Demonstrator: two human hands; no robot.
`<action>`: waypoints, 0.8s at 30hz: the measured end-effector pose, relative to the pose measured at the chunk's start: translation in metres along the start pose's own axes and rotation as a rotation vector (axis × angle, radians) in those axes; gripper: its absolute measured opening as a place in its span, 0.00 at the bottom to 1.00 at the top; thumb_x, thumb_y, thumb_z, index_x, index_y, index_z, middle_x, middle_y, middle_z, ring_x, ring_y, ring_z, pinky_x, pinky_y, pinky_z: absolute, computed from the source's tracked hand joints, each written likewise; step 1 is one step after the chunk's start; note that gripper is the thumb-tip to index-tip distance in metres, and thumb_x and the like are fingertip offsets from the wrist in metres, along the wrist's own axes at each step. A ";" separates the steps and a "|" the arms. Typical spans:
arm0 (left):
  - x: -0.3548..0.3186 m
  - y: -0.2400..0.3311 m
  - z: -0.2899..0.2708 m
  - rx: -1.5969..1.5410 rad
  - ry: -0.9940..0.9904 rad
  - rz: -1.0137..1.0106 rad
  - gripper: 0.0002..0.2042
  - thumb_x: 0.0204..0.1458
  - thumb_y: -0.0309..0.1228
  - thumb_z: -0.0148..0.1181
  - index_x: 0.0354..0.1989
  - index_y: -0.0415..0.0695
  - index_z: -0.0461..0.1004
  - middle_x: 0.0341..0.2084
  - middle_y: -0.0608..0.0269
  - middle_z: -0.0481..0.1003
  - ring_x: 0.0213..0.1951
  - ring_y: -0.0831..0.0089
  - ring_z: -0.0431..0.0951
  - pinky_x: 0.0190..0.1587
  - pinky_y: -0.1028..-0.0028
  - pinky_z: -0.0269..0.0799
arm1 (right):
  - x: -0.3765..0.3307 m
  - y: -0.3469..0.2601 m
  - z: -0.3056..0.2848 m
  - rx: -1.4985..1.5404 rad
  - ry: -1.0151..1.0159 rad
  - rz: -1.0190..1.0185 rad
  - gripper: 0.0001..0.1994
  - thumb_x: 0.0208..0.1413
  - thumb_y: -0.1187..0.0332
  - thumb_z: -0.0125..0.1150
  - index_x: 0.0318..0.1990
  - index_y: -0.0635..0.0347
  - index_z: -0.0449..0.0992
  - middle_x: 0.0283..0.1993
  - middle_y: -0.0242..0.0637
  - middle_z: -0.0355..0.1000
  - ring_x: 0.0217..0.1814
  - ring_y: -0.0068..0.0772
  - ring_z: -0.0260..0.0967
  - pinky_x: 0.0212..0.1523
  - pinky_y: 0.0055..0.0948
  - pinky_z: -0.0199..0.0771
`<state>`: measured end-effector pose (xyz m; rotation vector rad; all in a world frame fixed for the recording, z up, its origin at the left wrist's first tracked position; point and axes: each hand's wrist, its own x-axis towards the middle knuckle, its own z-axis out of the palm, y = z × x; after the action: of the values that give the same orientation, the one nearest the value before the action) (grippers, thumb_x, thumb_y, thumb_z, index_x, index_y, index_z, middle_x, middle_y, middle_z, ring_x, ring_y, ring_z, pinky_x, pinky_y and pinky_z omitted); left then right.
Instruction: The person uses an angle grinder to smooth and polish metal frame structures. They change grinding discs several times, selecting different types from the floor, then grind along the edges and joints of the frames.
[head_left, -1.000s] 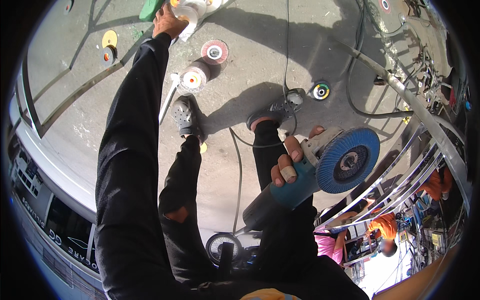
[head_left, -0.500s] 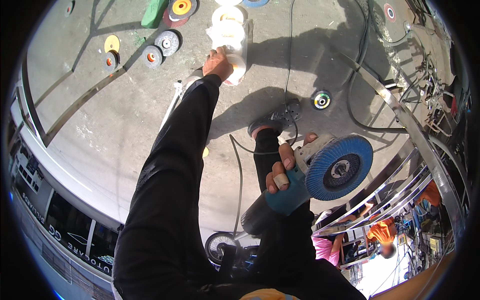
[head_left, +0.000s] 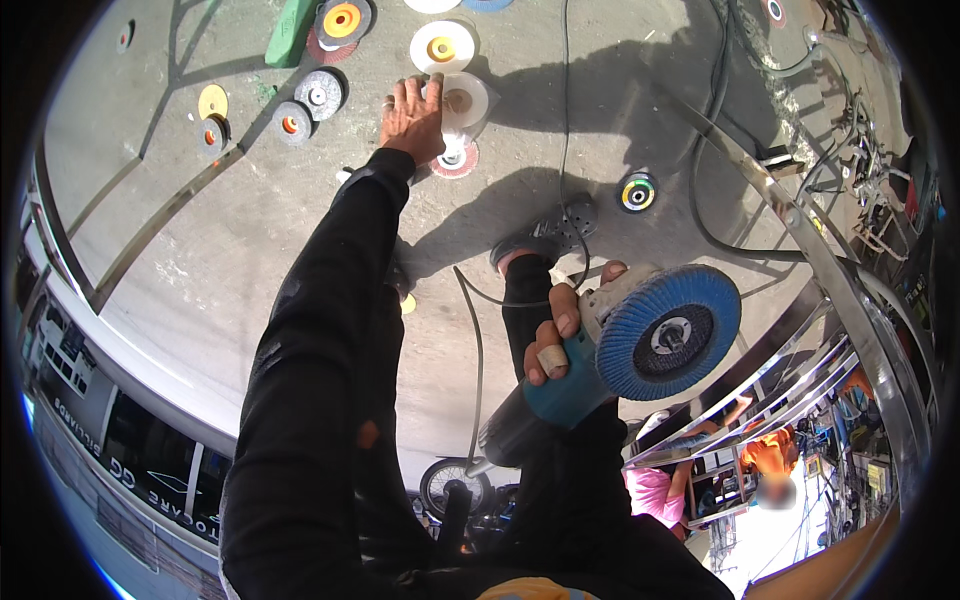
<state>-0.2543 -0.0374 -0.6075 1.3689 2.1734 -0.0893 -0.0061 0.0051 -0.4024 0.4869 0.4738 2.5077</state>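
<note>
My right hand [head_left: 558, 335] grips a teal and grey angle grinder [head_left: 560, 390], with a bandage-like wrap on one finger. A blue flap disc [head_left: 672, 335] is mounted on the grinder, its face turned up toward me. My left hand [head_left: 412, 122] reaches down to the floor with fingers stretched out, at the left edge of a pale translucent disc [head_left: 472, 98]. Just beyond it lies a white disc with a yellow centre [head_left: 442, 47]. A reddish disc [head_left: 457, 160] shows below the left hand, partly covered by something clear and shiny.
Several grinding discs [head_left: 320, 95] lie at the far left beside a green block [head_left: 290, 35]. Another disc [head_left: 638, 193] rests right of my shoe [head_left: 550, 232]. A black cable [head_left: 567, 120] crosses the floor. Metal frames [head_left: 780, 190] stand right; people [head_left: 768, 455] appear lower right.
My left hand has shifted slightly left, and its fingers have spread from the row of pale discs. These discs now lie differently, with the reddish one more exposed. The grinder stays nearly still.
</note>
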 end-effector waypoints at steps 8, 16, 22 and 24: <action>0.092 0.014 -0.018 -0.060 -0.143 -0.085 0.56 0.38 0.41 0.74 0.78 0.64 0.44 0.76 0.41 0.42 0.75 0.34 0.41 0.71 0.34 0.46 | 0.022 -0.003 -0.001 0.044 -0.177 -0.004 0.42 0.61 0.52 0.62 0.76 0.59 0.49 0.76 0.55 0.50 0.81 0.53 0.43 0.77 0.53 0.46; 0.021 0.009 0.007 0.225 -0.197 0.282 0.36 0.44 0.37 0.74 0.65 0.54 0.67 0.72 0.47 0.51 0.73 0.37 0.49 0.62 0.31 0.61 | -0.025 0.023 0.044 -0.144 0.644 -0.312 0.44 0.56 0.39 0.62 0.65 0.73 0.62 0.52 0.59 0.72 0.50 0.56 0.76 0.51 0.52 0.77; -0.035 -0.049 0.015 0.325 -0.268 0.289 0.24 0.48 0.36 0.70 0.54 0.52 0.72 0.53 0.56 0.73 0.64 0.53 0.68 0.59 0.34 0.66 | -0.017 0.014 0.035 -0.164 0.554 -0.304 0.42 0.58 0.41 0.60 0.65 0.73 0.63 0.54 0.55 0.72 0.49 0.56 0.76 0.50 0.52 0.77; -0.042 -0.084 0.002 0.136 -0.207 0.043 0.22 0.48 0.38 0.68 0.50 0.51 0.67 0.44 0.53 0.77 0.53 0.49 0.78 0.54 0.45 0.73 | -0.019 0.012 0.037 -0.172 0.558 -0.302 0.39 0.59 0.42 0.60 0.64 0.70 0.64 0.54 0.54 0.70 0.48 0.54 0.76 0.48 0.52 0.77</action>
<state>-0.3110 -0.1117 -0.6087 1.4125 1.9958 -0.3523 0.0188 -0.0066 -0.3697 -0.3427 0.4847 2.3331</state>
